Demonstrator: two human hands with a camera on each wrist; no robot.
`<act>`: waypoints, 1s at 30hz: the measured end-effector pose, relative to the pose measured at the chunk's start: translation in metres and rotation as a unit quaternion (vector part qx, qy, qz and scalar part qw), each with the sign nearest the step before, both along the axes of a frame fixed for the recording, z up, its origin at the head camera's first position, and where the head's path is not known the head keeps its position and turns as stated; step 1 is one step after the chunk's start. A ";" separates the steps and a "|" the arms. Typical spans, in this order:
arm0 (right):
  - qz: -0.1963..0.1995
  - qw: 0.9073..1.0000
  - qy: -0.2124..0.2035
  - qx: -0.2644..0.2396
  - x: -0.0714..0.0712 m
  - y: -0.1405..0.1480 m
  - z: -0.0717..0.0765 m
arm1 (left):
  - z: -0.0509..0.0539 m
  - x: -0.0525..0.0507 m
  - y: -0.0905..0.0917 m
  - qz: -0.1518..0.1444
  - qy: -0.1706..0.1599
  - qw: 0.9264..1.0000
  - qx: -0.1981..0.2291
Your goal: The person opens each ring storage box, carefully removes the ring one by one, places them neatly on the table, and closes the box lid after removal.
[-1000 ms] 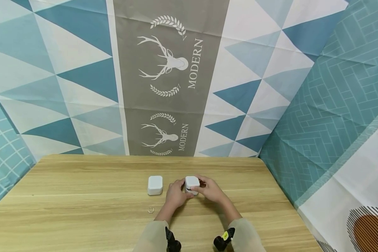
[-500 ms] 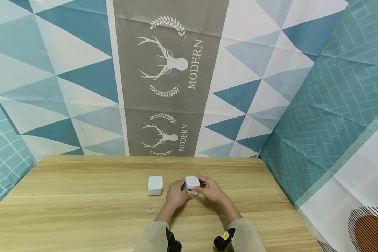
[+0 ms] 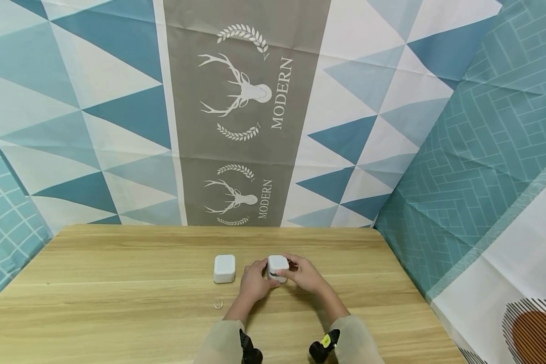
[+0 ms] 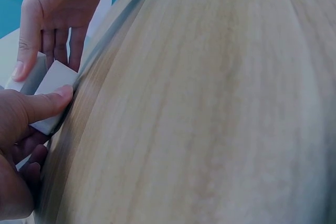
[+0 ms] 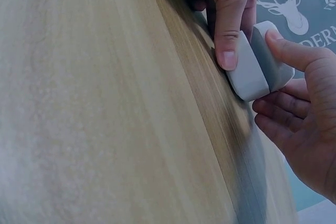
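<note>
A small white box point(image 3: 278, 262) with rounded corners stands on the table between both hands. Its lid point(image 5: 274, 51) is parted from the base point(image 5: 247, 74), leaving a dark wedge-shaped gap on one side. My left hand point(image 3: 255, 282) grips the base, its thumb on the near side. With thumb and fingers, my right hand point(image 3: 306, 275) pinches the lid. The inside of the box is hidden. To the left sits a second white box point(image 3: 224, 268), closed and apart from the hands. A small metal ring point(image 3: 218, 304) lies beside my left forearm.
The wooden table point(image 3: 118, 303) ends at a back edge just beyond the boxes. Patterned cloth point(image 3: 236, 151) hangs behind it, and more cloth covers the right side point(image 3: 473, 177). A black wrist camera point(image 3: 324, 346) is strapped on each sleeve.
</note>
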State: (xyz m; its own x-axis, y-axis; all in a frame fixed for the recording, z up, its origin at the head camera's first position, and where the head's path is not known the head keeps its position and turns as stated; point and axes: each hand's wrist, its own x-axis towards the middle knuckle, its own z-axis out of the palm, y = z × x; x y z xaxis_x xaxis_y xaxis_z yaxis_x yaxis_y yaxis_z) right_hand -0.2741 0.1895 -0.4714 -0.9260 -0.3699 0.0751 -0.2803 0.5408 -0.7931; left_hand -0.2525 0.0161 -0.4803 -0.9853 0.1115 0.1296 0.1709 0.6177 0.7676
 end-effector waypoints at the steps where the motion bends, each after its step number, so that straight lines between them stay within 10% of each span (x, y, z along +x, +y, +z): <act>1: 0.000 1.000 -0.001 0.001 0.000 0.000 0.000 | 0.000 0.000 0.000 0.000 -0.001 1.000 -0.001; 30: 0.012 1.000 0.002 -0.006 0.022 -0.011 0.037 | 0.002 0.001 0.001 0.001 -0.003 1.000 0.001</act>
